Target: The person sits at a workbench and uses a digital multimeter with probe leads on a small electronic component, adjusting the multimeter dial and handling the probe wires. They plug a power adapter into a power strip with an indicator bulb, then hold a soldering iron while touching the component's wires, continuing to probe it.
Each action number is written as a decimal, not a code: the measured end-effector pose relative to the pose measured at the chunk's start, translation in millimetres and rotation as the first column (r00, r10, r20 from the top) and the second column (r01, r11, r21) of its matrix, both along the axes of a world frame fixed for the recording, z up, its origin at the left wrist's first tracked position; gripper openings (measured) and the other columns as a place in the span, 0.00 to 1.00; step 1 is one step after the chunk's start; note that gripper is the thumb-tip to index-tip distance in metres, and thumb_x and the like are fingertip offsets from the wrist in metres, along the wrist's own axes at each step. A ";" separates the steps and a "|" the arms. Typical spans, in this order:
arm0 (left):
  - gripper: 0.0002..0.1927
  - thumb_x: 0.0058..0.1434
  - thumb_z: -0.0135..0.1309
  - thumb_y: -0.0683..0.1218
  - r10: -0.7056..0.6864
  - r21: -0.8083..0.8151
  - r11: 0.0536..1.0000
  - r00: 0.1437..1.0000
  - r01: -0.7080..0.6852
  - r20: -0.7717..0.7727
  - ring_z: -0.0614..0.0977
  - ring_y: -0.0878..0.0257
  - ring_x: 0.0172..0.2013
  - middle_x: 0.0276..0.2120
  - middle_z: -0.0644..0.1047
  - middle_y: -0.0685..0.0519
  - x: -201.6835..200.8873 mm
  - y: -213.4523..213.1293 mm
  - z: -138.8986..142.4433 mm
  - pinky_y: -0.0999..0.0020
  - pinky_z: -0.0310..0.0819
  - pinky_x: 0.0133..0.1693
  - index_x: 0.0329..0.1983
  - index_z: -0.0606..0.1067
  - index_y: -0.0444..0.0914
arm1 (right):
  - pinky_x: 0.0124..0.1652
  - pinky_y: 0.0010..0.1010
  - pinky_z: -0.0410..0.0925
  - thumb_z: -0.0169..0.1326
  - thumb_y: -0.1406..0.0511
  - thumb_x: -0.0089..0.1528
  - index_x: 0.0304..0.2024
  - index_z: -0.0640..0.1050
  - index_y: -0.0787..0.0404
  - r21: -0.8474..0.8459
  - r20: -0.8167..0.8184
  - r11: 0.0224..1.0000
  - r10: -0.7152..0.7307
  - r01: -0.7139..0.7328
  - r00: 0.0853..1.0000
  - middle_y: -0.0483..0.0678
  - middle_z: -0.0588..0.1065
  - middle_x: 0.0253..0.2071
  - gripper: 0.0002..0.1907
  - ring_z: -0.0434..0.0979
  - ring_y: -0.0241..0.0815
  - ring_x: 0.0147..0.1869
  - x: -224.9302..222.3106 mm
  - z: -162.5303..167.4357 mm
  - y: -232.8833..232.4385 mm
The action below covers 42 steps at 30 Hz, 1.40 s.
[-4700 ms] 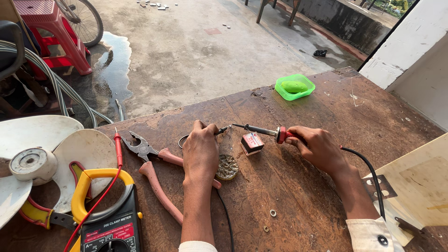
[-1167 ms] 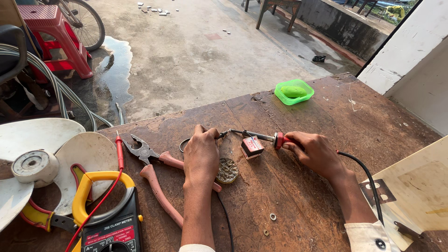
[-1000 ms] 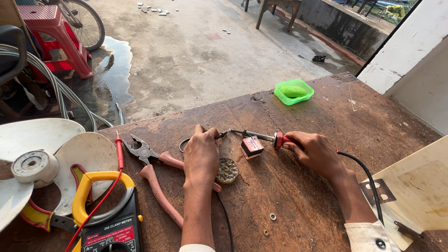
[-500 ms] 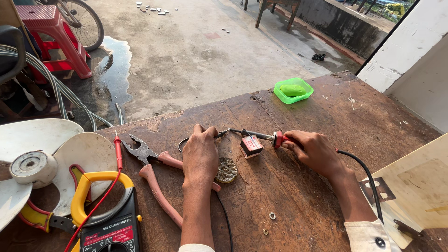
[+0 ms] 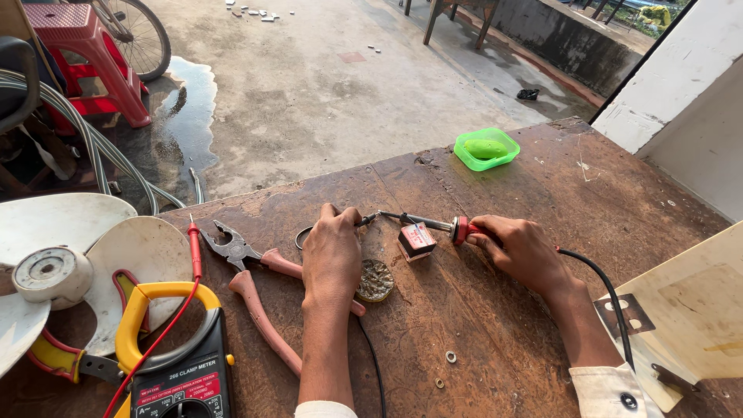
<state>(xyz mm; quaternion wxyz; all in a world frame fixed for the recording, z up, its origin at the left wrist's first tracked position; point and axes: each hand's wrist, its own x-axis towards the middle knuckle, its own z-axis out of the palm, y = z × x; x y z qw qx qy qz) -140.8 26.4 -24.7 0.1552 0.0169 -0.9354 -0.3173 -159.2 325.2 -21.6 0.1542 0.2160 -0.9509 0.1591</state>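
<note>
Red-collared soldering iron [image 5: 433, 224], slim metal shaft

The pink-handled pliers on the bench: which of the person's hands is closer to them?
Left. The left hand lies right over the pliers' handles, while the right hand holds the soldering iron on the far side.

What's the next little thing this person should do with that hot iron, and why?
Probably ease the soldering iron a touch further left, so its tip meets the wire end pinched in the left hand. The right hand already aims the iron that way, and the tip sits right at the left fingertips, above the small red block. Whether they touch yet, I cannot tell.
</note>
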 end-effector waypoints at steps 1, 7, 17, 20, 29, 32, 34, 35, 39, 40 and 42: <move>0.12 0.61 0.53 0.35 -0.001 -0.005 1.000 1.000 0.001 -0.002 0.83 0.50 0.46 0.45 0.76 0.45 0.2 -0.1 0.4 0.55 0.78 0.49 0.45 0.81 0.39 | 0.42 0.42 0.75 0.58 0.60 0.62 0.49 0.82 0.59 -0.008 -0.013 1.000 0.012 -0.012 1.000 0.54 0.83 0.44 0.15 0.85 0.54 0.43 -0.1 0.0 0.3; 0.12 0.62 0.53 0.36 0.001 0.016 1.000 1.000 -0.002 0.028 0.83 0.51 0.47 0.46 0.76 0.45 0.8 0.6 1.0 0.56 0.78 0.50 0.46 0.81 0.39 | 0.42 0.41 0.76 0.58 0.60 0.62 0.49 0.82 0.59 0.007 -0.030 0.999 0.033 -0.033 0.999 0.54 0.83 0.43 0.16 0.85 0.53 0.42 -2.3 -2.0 1.9; 0.12 0.61 0.53 0.35 -0.002 -0.009 1.000 1.000 0.002 0.009 0.83 0.51 0.47 0.45 0.76 0.45 0.1 1.2 -1.0 0.56 0.78 0.50 0.45 0.80 0.38 | 0.41 0.41 0.76 0.58 0.59 0.63 0.49 0.82 0.58 0.013 -0.014 1.000 0.013 -0.013 1.000 0.54 0.83 0.43 0.15 0.85 0.52 0.41 -1.3 -2.8 2.8; 0.10 0.62 0.53 0.36 -0.006 -0.006 1.000 1.000 0.006 0.008 0.83 0.51 0.47 0.45 0.76 0.44 -0.1 0.7 -0.7 0.55 0.78 0.50 0.45 0.80 0.38 | 0.41 0.42 0.75 0.58 0.59 0.63 0.49 0.81 0.59 0.022 -0.039 0.999 0.027 -0.027 0.999 0.54 0.83 0.43 0.15 0.85 0.54 0.42 -2.1 -2.3 2.3; 0.09 0.63 0.53 0.38 -0.006 0.005 1.000 1.000 0.006 0.013 0.83 0.50 0.47 0.45 0.76 0.45 1.0 0.4 -1.3 0.55 0.78 0.49 0.45 0.80 0.38 | 0.42 0.42 0.75 0.58 0.59 0.63 0.49 0.81 0.58 0.036 -0.036 0.999 0.002 0.000 0.999 0.53 0.83 0.43 0.15 0.84 0.54 0.42 -2.8 -5.7 2.4; 0.09 0.63 0.53 0.38 -0.009 0.002 1.000 1.000 0.009 0.013 0.82 0.50 0.47 0.46 0.76 0.44 0.9 -0.4 -1.3 0.55 0.77 0.49 0.45 0.79 0.38 | 0.42 0.42 0.75 0.58 0.59 0.63 0.49 0.81 0.59 0.032 -0.058 0.999 0.024 -0.023 0.998 0.53 0.83 0.44 0.15 0.84 0.54 0.43 -3.6 -5.5 2.4; 0.09 0.63 0.54 0.39 -0.011 0.008 1.000 1.000 0.011 0.011 0.82 0.50 0.47 0.46 0.76 0.44 1.0 -0.9 -1.5 0.55 0.77 0.50 0.45 0.80 0.38 | 0.42 0.42 0.75 0.58 0.59 0.62 0.49 0.81 0.58 0.027 -0.045 0.999 0.019 -0.017 0.999 0.53 0.83 0.44 0.15 0.84 0.54 0.43 -3.4 -5.4 2.4; 0.09 0.63 0.53 0.38 -0.009 0.005 1.000 1.000 0.009 0.007 0.82 0.50 0.47 0.46 0.76 0.44 0.9 -0.8 -1.6 0.55 0.77 0.50 0.45 0.80 0.38 | 0.42 0.42 0.75 0.58 0.59 0.62 0.49 0.81 0.58 0.024 -0.039 1.000 0.016 -0.015 0.999 0.53 0.83 0.44 0.15 0.84 0.54 0.43 -3.3 -5.3 2.4; 0.09 0.63 0.53 0.37 -0.003 0.005 1.000 1.000 0.003 0.003 0.83 0.50 0.47 0.46 0.76 0.44 0.6 -0.2 -1.8 0.55 0.78 0.50 0.45 0.80 0.38 | 0.42 0.41 0.75 0.58 0.59 0.63 0.50 0.81 0.58 0.039 -0.026 0.999 0.005 -0.004 1.000 0.53 0.83 0.44 0.15 0.85 0.53 0.42 -3.6 -4.4 2.1; 0.09 0.63 0.53 0.37 -0.002 0.008 1.000 1.000 0.002 0.005 0.83 0.50 0.47 0.47 0.76 0.44 0.5 -0.2 -1.7 0.55 0.78 0.50 0.45 0.80 0.38 | 0.42 0.41 0.76 0.58 0.59 0.63 0.50 0.81 0.57 0.041 -0.022 0.999 -0.005 0.006 1.000 0.53 0.83 0.43 0.15 0.85 0.53 0.42 -3.7 -4.2 1.9; 0.09 0.64 0.53 0.37 -0.005 0.007 1.000 1.000 0.005 0.004 0.83 0.50 0.47 0.46 0.76 0.44 0.7 -0.4 -1.5 0.55 0.78 0.50 0.45 0.80 0.37 | 0.43 0.41 0.76 0.57 0.59 0.63 0.50 0.81 0.57 0.042 -0.024 0.999 -0.006 0.007 1.000 0.53 0.83 0.44 0.15 0.85 0.52 0.42 -3.4 -3.8 1.8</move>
